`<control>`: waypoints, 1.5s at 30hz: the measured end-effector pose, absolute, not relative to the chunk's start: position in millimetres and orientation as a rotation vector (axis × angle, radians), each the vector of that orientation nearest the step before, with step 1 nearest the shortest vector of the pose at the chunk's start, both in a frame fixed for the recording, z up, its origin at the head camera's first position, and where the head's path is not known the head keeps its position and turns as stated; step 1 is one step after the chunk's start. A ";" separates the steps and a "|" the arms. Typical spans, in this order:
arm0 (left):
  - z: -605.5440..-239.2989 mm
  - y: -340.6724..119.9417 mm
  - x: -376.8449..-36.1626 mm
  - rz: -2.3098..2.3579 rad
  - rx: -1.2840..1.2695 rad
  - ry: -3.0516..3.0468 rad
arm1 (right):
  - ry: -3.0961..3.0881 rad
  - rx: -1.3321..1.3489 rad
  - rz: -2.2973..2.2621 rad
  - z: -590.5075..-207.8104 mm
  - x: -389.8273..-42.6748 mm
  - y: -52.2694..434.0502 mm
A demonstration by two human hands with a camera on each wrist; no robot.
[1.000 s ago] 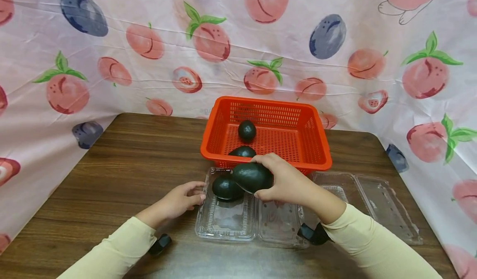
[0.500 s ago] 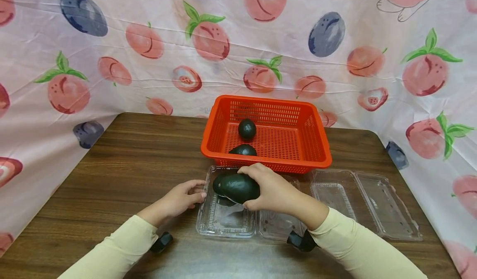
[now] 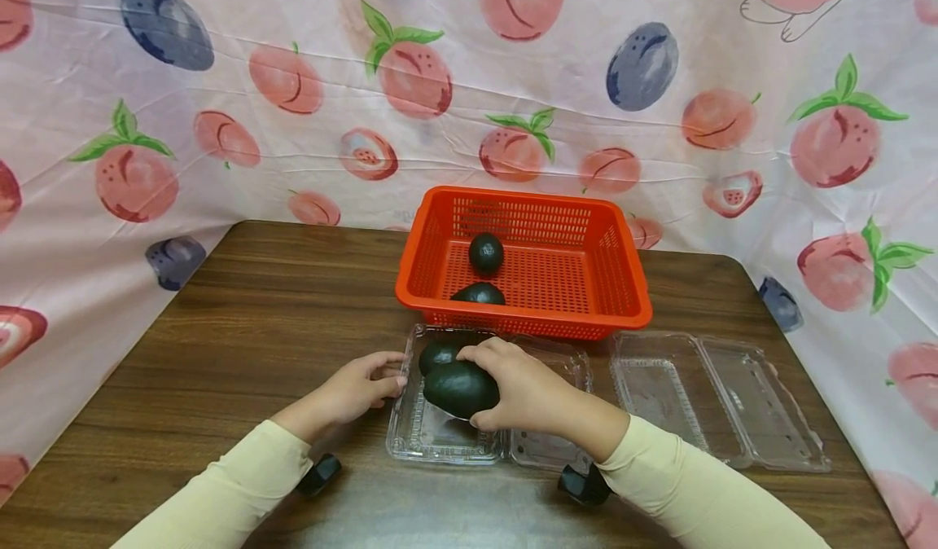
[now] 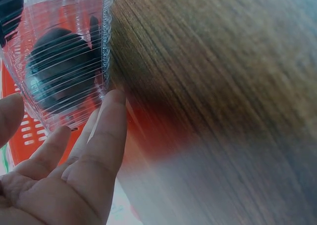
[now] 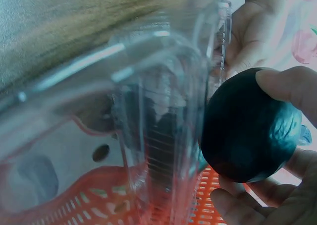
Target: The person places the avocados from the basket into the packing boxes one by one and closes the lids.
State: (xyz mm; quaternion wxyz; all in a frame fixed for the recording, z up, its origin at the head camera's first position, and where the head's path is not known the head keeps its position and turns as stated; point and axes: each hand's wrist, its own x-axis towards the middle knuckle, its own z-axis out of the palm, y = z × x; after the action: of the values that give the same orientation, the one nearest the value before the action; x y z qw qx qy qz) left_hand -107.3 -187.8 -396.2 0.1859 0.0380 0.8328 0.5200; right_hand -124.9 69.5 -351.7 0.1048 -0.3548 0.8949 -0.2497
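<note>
A: How do the right hand's fingers lie?

B: The right hand (image 3: 523,386) is curled round a dark green avocado (image 3: 460,388), thumb on its near side and fingers over the top. The right wrist view shows the same grip, with a fingertip (image 5: 285,84) pressed on the fruit's skin (image 5: 250,126).

A: And where is that avocado?

B: Low over the left tray of an open clear clamshell box (image 3: 432,439). Whether it already touches the tray floor I cannot tell.

A: The left hand?

B: The left hand (image 3: 359,390) lies at 9 o'clock from the box, its fingers nearly straight and relaxed, their tips against the box's left wall. In the left wrist view, the fingers (image 4: 106,136) touch the ribbed plastic edge (image 4: 101,61) and grip nothing.

A: How are the arms set?

B: Both forearms, in cream sleeves, come in from the near edge of the wooden table (image 3: 256,305) and angle toward the box, the right wrist bent inward.

A: What do the containers hold?

B: A second avocado (image 3: 438,355) sits in the same tray at 11 o'clock from the held one, just beside it. The orange basket (image 3: 615,288) at 12 o'clock holds two more avocados (image 3: 486,253). Another open clamshell (image 3: 721,406) lies at 3 o'clock.
</note>
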 end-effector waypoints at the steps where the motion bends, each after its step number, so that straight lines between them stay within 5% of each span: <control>1: -396.3 -187.7 -107.4 1.468 0.109 2.344 | 2.638 -1.049 -0.726 -352.7 -124.6 69.0; 45: -396.2 -188.0 -107.6 1.468 0.112 2.340 | 2.660 -1.175 -0.286 -374.8 -117.4 46.3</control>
State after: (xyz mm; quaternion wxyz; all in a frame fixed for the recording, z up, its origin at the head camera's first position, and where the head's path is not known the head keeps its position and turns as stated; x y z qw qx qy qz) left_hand -107.6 -188.0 -396.2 0.1875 0.0398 0.8314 0.5216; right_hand -117.4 46.3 -374.8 0.1095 -0.3996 0.9049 -0.0972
